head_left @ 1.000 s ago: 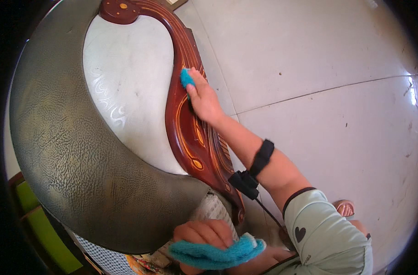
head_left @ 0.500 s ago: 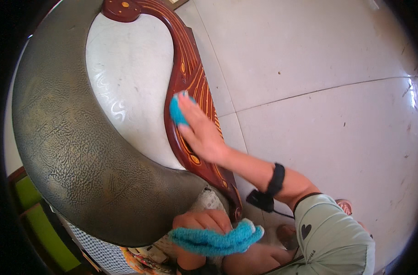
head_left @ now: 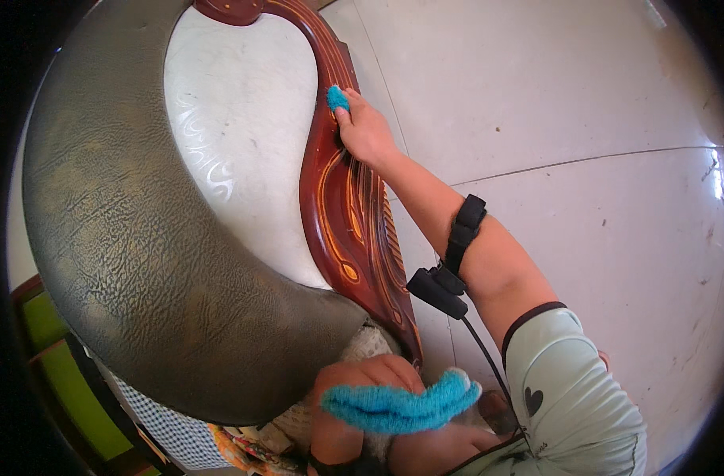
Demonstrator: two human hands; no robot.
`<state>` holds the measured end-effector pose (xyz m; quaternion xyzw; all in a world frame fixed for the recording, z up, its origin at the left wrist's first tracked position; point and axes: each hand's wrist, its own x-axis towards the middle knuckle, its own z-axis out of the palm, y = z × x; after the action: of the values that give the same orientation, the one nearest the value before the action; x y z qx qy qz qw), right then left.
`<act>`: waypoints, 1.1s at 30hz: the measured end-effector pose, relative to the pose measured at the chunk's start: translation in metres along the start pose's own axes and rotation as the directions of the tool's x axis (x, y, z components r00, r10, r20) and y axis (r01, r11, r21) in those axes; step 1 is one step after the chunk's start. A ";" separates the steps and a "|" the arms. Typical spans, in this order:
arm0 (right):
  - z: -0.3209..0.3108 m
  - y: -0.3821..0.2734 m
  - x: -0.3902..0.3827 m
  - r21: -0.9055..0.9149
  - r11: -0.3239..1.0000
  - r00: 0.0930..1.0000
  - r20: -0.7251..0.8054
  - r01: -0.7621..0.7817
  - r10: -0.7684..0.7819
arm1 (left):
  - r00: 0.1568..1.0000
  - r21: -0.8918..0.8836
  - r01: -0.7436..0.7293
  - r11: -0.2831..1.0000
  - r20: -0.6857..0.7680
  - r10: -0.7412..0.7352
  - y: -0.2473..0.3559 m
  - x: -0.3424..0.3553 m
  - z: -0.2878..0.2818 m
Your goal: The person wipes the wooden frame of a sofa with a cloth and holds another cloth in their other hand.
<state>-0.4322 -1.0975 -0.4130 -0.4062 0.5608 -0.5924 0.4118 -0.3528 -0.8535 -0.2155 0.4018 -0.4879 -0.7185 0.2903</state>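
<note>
The right hand (head_left: 366,131) reaches far out along the carved red-brown wooden frame (head_left: 338,206), fingers curled tight around a small blue cloth (head_left: 337,98) and pressing it onto the upper part of the curved rail, near its inner edge. A black strap (head_left: 461,234) wraps the right forearm, with a black box and a cable hanging below it. Down at the bottom of the view, the left hand (head_left: 362,397) is closed on a fluffy blue duster (head_left: 402,401), which lies across the knuckles, close to the lower end of the frame. The grey, cracked leather cushion (head_left: 140,254) sweeps round in a broad crescent to the left, bordering the white seat panel (head_left: 235,151). Pale floor tiles (head_left: 552,103) spread out to the right. The wood looks glossy, with orange inlaid lines running down it.
</note>
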 end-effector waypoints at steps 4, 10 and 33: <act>0.006 -0.026 -0.037 0.020 0.968 0.968 -0.002 0.252 -0.252 | 0.995 -0.071 -0.085 0.994 0.048 0.089 -0.008 0.002 -0.011; -0.027 -0.073 -0.105 0.076 0.904 0.896 0.123 0.421 -0.427 | 0.989 -0.086 -0.142 0.986 0.040 0.145 -0.007 0.004 -0.005; -0.003 -0.045 -0.010 -0.286 0.867 0.912 0.175 0.407 -0.371 | 0.997 -0.148 -0.024 0.989 -0.080 0.012 -0.007 -0.011 -0.005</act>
<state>-0.4332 -1.0861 -0.3679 -0.6047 0.5304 -0.5414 0.2447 -0.3430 -0.8443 -0.2196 0.4028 -0.4246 -0.7338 0.3450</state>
